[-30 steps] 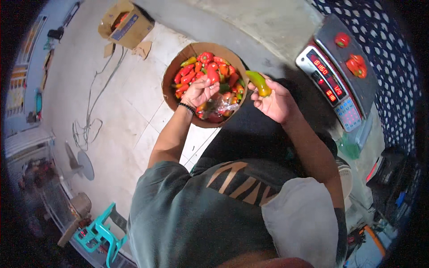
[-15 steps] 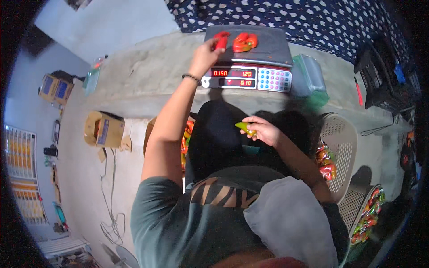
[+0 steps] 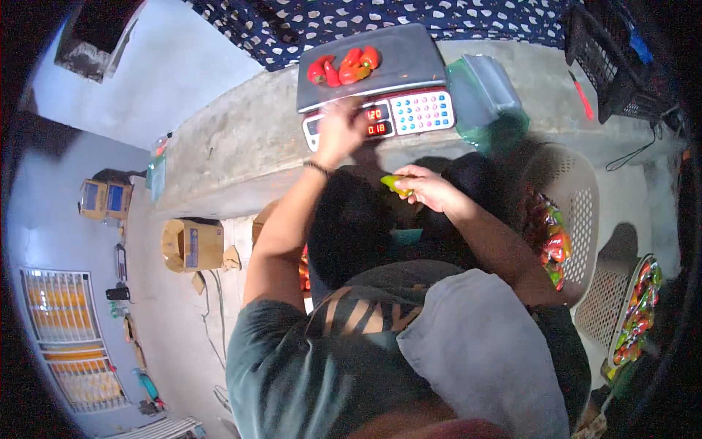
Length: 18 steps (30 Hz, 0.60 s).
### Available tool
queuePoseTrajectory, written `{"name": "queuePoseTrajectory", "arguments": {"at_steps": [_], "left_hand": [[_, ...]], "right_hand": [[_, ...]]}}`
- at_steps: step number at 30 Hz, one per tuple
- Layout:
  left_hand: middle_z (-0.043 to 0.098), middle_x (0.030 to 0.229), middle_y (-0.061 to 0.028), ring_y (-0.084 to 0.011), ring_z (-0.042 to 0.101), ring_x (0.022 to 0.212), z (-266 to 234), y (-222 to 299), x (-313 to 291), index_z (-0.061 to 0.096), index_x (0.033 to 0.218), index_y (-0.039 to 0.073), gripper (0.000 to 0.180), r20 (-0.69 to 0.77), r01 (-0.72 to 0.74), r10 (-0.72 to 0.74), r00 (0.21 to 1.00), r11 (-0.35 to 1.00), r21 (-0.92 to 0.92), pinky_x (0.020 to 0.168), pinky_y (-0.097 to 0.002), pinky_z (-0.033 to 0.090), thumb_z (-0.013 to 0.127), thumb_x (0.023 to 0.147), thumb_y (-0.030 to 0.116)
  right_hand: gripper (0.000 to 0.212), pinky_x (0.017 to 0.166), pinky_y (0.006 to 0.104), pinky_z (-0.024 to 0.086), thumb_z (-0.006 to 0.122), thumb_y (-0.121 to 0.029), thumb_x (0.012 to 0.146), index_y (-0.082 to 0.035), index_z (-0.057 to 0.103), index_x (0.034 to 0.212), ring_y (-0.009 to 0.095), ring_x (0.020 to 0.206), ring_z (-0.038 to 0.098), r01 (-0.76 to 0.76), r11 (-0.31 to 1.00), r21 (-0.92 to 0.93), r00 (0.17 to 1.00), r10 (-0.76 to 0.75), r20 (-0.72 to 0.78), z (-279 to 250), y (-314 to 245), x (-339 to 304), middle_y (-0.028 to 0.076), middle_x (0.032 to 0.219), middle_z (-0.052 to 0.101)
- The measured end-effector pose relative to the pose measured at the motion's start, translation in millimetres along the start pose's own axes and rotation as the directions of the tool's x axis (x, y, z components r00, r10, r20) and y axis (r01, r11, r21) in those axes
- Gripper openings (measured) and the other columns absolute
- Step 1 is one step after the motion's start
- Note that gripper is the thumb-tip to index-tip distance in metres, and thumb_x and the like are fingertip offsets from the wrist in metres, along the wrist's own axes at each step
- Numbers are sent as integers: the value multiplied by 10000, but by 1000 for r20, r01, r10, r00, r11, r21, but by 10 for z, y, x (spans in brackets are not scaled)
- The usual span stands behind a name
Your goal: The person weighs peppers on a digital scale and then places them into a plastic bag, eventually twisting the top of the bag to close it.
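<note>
1. A yellow-green pepper (image 3: 393, 184) is sitting in the grip of the right hand (image 3: 431, 189); it is jutting out to the left of the fingers and thumb, which are closing around its right end.
2. That hand is hanging above the person's lap, on the near side of the scale (image 3: 409, 57).
3. The left hand (image 3: 342, 130), with a dark bracelet (image 3: 316, 168) circling its wrist, is hovering over the left part of the scale's display, partly covering it. Its fingers are blurring – I cannot tell whether they are grasping anything.
4. Just beyond the left hand, several red peppers (image 3: 352, 67) are lying together on the scale's dark platform, well apart from the green one.
5. The scale is resting on a grey ledge (image 3: 230, 128); clear and greenish plastic (image 3: 484, 95) is lying just to its right.
6. To the near right, a perforated basket (image 3: 583, 245) is holding bagged peppers (image 3: 557, 245).
7. Farther out, a patterned navy cloth (image 3: 387, 16) is hanging behind the scale – and a cardboard box (image 3: 202, 245) is standing to the left.
</note>
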<state>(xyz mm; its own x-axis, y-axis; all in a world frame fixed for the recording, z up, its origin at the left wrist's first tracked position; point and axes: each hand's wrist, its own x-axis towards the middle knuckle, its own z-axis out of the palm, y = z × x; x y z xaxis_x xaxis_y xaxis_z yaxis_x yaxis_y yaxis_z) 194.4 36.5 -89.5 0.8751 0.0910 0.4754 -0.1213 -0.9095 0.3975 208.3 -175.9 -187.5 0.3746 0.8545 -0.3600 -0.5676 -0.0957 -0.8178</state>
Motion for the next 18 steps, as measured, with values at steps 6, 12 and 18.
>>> {"name": "queuePoseTrajectory", "arguments": {"at_steps": [6,12,18], "left_hand": [[550,1056,-197,-346,525,986,-68,540,-950,508,1122,2,496,403,-96,190,895,965,-244,850,-392,422,681,672,120],[604,932,-175,-283,591,850,-222,-259,-1563,546,1032,0,305,45,468,-477,878,833,-296,749,-359,457,627,774,142],[603,689,-122,-187,610,626,-63,-1780,-2984,589,854,17,255,59,913,-911,408,408,-12,504,-311,469,557,776,258]], "right_hand": [[294,610,263,481,602,-166,824,-54,466,1059,144,678,561,47,957,288,987,-88,132,224,-27,42,67,857,574],[301,739,292,465,572,-197,838,-33,500,1080,157,859,558,337,863,-376,859,-446,-253,-232,-334,-44,80,973,571],[379,864,388,411,533,-241,800,-11,546,1102,339,987,544,-262,366,-893,286,-854,-434,-2091,-827,37,210,1038,577]]}}
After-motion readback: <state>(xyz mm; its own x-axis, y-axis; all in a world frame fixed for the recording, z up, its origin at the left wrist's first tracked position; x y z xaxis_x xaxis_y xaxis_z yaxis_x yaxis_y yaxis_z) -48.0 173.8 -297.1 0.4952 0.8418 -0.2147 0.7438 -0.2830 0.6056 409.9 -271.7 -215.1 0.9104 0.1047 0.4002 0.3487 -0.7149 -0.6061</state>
